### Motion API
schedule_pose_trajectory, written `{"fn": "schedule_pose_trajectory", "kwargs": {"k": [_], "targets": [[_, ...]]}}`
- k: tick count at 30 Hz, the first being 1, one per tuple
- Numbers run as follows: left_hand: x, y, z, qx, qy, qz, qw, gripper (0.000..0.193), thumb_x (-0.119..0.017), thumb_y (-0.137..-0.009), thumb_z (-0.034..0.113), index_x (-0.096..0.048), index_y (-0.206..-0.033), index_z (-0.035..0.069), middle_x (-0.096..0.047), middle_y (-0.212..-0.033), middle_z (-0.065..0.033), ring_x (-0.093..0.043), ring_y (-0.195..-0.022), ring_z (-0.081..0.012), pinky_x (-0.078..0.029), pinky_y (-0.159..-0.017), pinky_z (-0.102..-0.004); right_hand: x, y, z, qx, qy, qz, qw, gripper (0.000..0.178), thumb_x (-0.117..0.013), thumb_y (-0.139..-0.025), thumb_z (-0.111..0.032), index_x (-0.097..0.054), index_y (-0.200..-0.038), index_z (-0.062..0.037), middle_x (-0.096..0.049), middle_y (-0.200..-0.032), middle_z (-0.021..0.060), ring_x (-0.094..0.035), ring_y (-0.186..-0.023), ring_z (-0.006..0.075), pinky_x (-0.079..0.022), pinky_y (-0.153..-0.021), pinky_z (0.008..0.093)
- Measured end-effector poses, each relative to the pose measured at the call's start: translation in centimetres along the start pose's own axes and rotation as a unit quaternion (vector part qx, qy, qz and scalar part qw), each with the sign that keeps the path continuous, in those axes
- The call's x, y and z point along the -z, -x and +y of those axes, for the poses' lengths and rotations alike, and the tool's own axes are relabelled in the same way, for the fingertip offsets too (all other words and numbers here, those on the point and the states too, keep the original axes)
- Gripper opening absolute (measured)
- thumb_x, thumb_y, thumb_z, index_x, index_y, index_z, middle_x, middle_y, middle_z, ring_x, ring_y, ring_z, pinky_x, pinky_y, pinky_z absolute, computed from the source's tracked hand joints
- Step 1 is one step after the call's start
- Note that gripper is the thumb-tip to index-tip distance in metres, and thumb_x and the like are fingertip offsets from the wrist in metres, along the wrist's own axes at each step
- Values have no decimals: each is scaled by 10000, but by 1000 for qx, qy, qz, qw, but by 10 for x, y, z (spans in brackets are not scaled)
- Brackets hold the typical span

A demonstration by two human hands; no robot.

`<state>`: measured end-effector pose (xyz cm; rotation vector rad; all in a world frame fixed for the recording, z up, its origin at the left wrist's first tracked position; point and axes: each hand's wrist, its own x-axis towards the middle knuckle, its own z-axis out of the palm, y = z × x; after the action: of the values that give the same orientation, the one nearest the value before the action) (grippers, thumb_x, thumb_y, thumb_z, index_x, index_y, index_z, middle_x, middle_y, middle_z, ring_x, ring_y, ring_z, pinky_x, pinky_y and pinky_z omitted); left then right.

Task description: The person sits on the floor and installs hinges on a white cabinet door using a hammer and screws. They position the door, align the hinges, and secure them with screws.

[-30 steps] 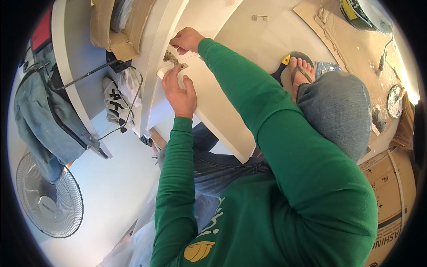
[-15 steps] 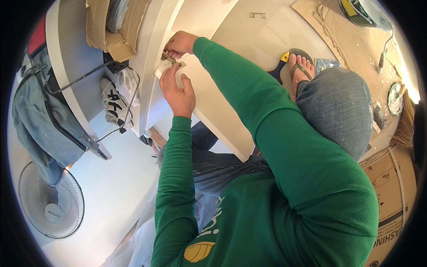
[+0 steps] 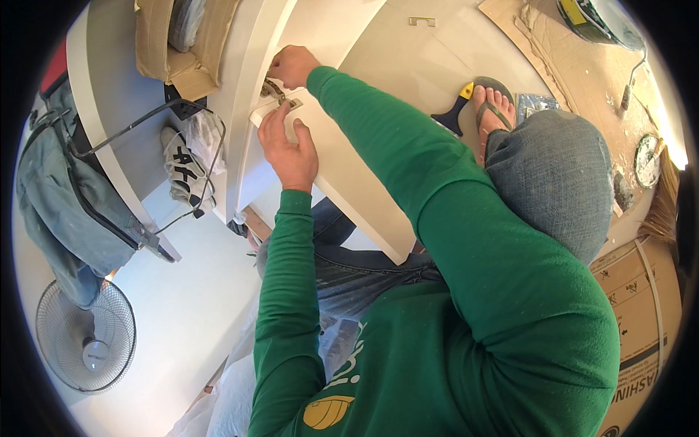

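Observation:
A cream cabinet door (image 3: 357, 186) stands out from the cabinet frame (image 3: 246, 80), and a metal hinge (image 3: 274, 90) shows at its upper corner. My right hand (image 3: 293, 67) is at the frame just above the hinge. Its fingers are curled in, and their tips and anything between them are hidden. Just below the hinge, my left hand (image 3: 290, 151) lies against the door's upper edge. Its fingers are stretched out and the thumb stands apart.
At left are shelves with a cardboard box (image 3: 182, 69), a sneaker (image 3: 183, 167), a dark cable (image 3: 131, 131) and a jacket (image 3: 62, 197), above a fan (image 3: 86, 335). At right lie a brush (image 3: 455, 109), a handle (image 3: 421, 22), a paint bucket (image 3: 601, 23) and a large carton (image 3: 637, 306).
My right hand has shifted slightly up and to the left, and more of the hinge shows. My left hand has barely moved.

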<state>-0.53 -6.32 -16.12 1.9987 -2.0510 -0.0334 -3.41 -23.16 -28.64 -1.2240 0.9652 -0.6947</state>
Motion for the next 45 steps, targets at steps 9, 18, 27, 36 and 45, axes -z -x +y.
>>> {"fn": "schedule_pose_trajectory", "kwargs": {"k": [9,18,27,36,45], "targets": [[0,0,1,1,2,-3,1000,380,-658,-945,68,-695,-1321,20,-712,-1265,-178,-583,-1288,-385,-466,-1103,-500,-13,29,-20,31,109,100,989,248,-675,-889,-214,-798,-951,-7,-778,-896,237,-779,-869,399,-630,-827,491],[-2,0,1,12,9,2,1000,353,-648,-962,75,-709,-1308,35,-709,-1303,-158,-592,-1277,-358,-449,-1131,-473,-19,32,-17,48,42,92,994,238,-703,-890,-247,-815,-991,-62,-789,-924,201,-773,-873,384,-627,-844,472],[0,0,1,5,-8,-5,1000,344,-648,-967,88,-712,-1300,30,-709,-1299,-169,-598,-1266,-367,-456,-1121,-480,-16,40,4,-49,-157,98,981,250,-780,-847,-286,-863,-952,-74,-807,-876,157,-781,-815,310,-624,-844,388],[0,-1,3,3,-12,-9,1000,346,-647,-969,92,-711,-1303,32,-701,-1307,-175,-593,-1270,-366,-469,-1105,-479,-22,36,-1,-48,-112,92,988,283,-803,-824,-306,-866,-996,-90,-819,-933,141,-789,-855,294,-628,-863,386],[0,-1,3,-3,-11,-9,1000,344,-650,-968,88,-712,-1301,32,-702,-1299,-175,-594,-1269,-367,-461,-1112,-478,-21,34,-7,-33,-43,82,995,299,-787,-841,-311,-853,-995,-63,-817,-936,159,-785,-821,296,-630,-840,388]]}}
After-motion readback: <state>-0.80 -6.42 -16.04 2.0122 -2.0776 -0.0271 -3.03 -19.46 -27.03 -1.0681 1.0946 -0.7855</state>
